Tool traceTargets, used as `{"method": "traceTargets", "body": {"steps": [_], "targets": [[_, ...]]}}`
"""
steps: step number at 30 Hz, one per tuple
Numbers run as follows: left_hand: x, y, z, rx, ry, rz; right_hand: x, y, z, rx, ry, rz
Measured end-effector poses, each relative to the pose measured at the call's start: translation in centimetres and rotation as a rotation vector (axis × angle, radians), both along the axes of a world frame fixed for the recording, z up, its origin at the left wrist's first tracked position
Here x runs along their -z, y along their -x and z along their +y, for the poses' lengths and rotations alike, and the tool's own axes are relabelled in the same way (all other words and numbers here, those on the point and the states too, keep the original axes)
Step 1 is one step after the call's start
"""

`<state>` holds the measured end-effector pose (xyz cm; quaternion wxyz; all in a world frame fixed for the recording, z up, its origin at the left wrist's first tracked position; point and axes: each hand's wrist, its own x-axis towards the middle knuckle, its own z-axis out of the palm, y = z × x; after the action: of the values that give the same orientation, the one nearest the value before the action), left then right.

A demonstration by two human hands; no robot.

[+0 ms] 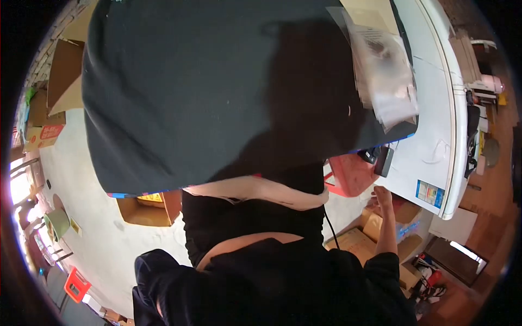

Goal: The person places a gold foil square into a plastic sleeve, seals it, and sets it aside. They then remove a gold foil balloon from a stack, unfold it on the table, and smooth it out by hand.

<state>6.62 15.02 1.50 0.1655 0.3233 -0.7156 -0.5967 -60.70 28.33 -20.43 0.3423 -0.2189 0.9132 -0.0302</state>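
My right hand (383,195) hangs low at the right, beside the red plastic stool or bin (350,176) and the white cabinet-like surface (429,108). Its fingers look curled, and anything inside them is hidden. My left hand is out of sight; only the dark left sleeve (157,266) shows. In front of me a black cloth (185,92) covers a work surface, with my shadow across it. A stack of clear plastic bags (383,76) lies at its right edge. Along the front edge runs a pale band (255,191) whose kind I cannot make out.
Below the right side stand cardboard boxes (353,244). Small black devices (384,161) sit by the red plastic piece. An open carton (147,212) is on the floor at left. Farther left are a green bin (56,224) and a red stool (77,284).
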Motion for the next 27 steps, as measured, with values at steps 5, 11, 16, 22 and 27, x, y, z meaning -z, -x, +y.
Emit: {"method": "traceTargets", "body": {"steps": [5, 11, 16, 22, 27], "targets": [[0.0, -0.2, 0.6, 0.002, 0.052, 0.021, 0.6, 3.3, -0.5, 0.067, 0.187, -0.104], [0.1, -0.1, 1.0, 0.017, 0.123, 0.050, -1.7, 2.0, -4.4, -0.030, 0.296, 0.043], [0.2, -0.2, 0.5, 0.016, 0.150, 0.060, -3.7, 2.0, -8.4, -0.123, 0.607, 0.278], [2.4, -1.9, 0.1, -0.196, -0.164, 0.126, -10.8, -5.3, -16.1, -0.312, 1.082, 0.456], [8.1, -7.3, 4.9, -0.411, -0.727, -0.319, -16.0, -12.0, -24.0, -0.347, 1.281, 0.393]]}}
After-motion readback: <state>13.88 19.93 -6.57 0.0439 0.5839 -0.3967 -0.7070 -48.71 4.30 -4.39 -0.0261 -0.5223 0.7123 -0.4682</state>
